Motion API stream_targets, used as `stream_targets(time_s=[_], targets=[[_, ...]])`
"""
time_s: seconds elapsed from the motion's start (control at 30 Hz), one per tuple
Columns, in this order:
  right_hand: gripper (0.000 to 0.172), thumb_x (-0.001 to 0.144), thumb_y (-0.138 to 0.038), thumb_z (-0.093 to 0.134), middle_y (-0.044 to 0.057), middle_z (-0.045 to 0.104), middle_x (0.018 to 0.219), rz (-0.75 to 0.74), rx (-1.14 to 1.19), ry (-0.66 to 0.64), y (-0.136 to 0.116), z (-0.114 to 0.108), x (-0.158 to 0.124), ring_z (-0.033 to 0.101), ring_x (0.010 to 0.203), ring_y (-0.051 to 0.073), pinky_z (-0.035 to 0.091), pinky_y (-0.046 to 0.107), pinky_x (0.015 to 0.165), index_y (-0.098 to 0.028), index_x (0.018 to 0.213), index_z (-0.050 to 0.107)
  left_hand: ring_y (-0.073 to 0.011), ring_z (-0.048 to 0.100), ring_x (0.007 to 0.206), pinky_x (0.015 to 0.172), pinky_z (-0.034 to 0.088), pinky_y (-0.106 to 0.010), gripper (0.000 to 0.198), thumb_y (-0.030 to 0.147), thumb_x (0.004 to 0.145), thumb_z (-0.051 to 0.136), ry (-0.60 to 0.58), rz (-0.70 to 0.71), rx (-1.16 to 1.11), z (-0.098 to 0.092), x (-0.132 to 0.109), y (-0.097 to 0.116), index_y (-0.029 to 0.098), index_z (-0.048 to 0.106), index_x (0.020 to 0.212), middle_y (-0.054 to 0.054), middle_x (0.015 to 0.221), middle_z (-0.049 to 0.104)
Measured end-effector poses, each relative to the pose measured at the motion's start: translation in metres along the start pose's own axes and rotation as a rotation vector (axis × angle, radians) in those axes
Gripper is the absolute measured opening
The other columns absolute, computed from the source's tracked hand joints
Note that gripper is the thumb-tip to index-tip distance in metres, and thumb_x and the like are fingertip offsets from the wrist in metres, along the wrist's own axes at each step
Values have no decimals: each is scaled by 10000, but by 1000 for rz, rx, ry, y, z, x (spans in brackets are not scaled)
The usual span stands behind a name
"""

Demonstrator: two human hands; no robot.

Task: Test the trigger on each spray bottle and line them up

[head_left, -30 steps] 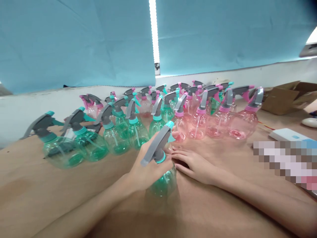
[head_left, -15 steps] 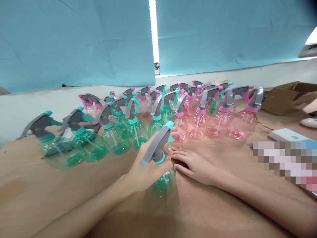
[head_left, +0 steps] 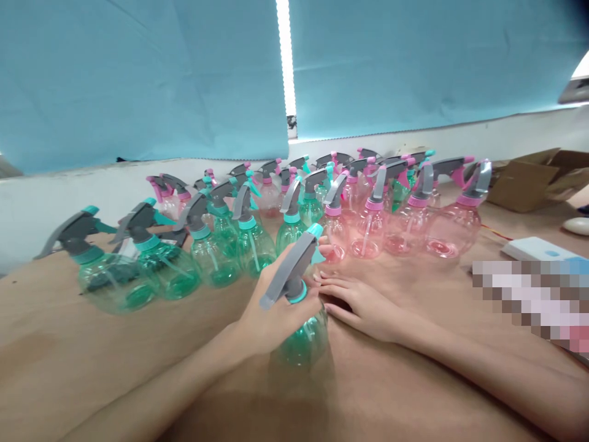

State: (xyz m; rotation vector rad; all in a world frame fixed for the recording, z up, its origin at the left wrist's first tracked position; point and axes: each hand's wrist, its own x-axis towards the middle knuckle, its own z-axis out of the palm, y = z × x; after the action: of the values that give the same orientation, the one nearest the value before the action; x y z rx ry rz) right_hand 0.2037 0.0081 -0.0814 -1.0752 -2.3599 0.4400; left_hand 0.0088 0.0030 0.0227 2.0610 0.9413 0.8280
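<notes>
My left hand [head_left: 271, 310] is wrapped round the neck of a green spray bottle [head_left: 301, 341] with a grey trigger head [head_left: 289, 267], which stands on the brown table [head_left: 92, 356]. Right beside that bottle my right hand [head_left: 363, 304] lies flat on the table, fingers stretched toward the bottle's neck and touching or nearly touching it. Behind them stand several green spray bottles [head_left: 211, 258] on the left and several pink spray bottles [head_left: 414, 227] on the right.
An open cardboard box [head_left: 529, 178] sits at the back right. A white flat box [head_left: 534, 248] and a white rounded object [head_left: 577, 225] lie on the right. Blue curtains [head_left: 138, 80] hang over the white sill behind the bottles.
</notes>
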Motion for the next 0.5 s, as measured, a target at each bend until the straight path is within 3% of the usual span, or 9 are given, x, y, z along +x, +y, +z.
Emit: stream_targets(time_s=[0.27, 0.5], targets=[[360, 978, -380, 471, 92, 620, 1328, -7, 7, 10, 1, 0, 0, 513, 1290, 269, 414, 468, 1076, -220, 1271, 603, -148, 564, 551, 517, 501, -259, 475, 211, 764, 552, 17, -5, 6, 0, -1, 1, 248, 520, 1236, 39, 650, 612], [363, 977, -365, 477, 92, 620, 1330, -6, -2, 16, -2, -2, 0, 522, 1282, 271, 420, 477, 1070, -222, 1285, 603, -132, 543, 546, 513, 458, -258, 247, 262, 764, 511, 23, 22, 50, -4, -3, 5, 216, 533, 1006, 23, 700, 606]])
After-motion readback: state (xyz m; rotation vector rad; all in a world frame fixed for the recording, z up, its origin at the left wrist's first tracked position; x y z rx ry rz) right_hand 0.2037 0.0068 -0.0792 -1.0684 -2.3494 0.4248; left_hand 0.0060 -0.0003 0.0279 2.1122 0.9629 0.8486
